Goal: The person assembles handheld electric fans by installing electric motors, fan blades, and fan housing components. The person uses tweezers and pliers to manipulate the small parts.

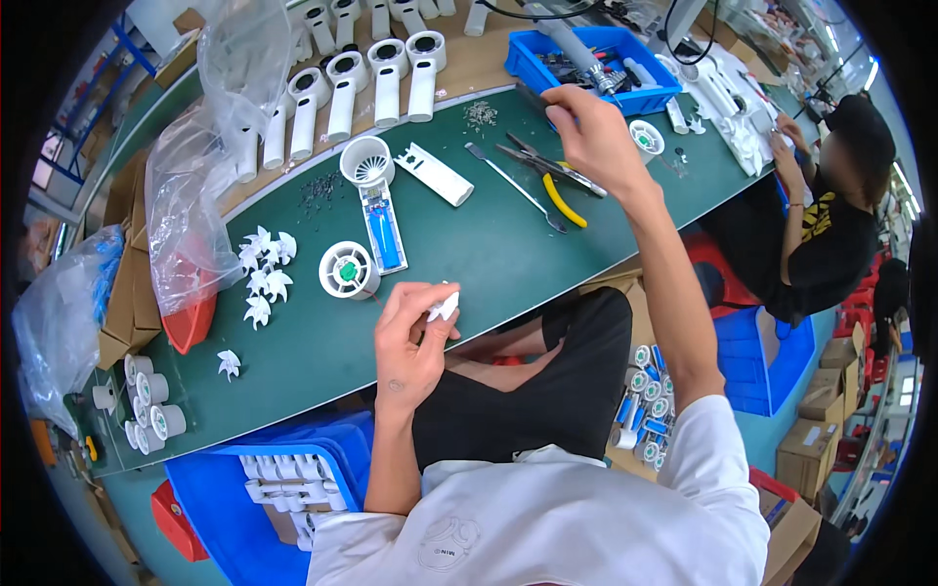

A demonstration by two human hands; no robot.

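Observation:
My left hand (408,342) is closed around a small white fan blade (445,307) near the table's front edge. Farther right, my right hand (598,142) pinches a dark slim object (531,96), whose kind I cannot make out. Below that hand lie pliers with yellow handles (565,203) and a thin metal tool (513,186). Between the hands, an opened white handheld fan body (367,161) shows a blue battery (385,234). Beside it are a white shell half (435,174) and a round white motor housing with a green centre (349,271).
Several white fan blades (258,283) lie at the left, with round white parts (151,391) beyond. White fan bodies (388,83) line the back. A blue bin (664,96) of parts stands at the far right. A co-worker (821,195) sits at the right; blue crates (220,508) stand below.

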